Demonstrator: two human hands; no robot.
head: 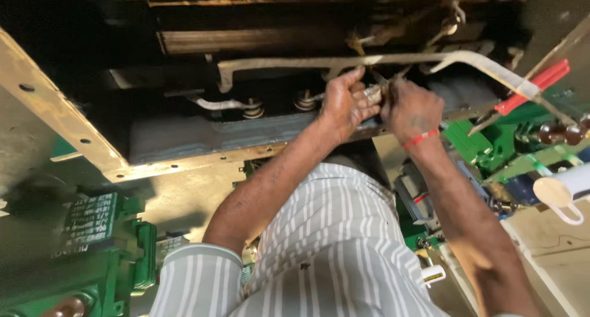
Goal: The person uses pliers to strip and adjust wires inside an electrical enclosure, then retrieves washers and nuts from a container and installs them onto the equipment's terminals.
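1. The left hand point(344, 105) has its grip clenched on a small metal fitting point(373, 94) under the bent metal strap point(381, 60).
2. The right hand point(413, 111) is clenched beside the fitting; what it grasps is unclear.
3. Red-handled pliers point(522, 95) lie nearby.

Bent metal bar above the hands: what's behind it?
Behind the bent metal bar sits a dark cavity with tangled wiring. Left hand and right hand cover the small metal fitting below it; deeper parts are too dark.

pliers point(522, 92) right of hands point(381, 105)
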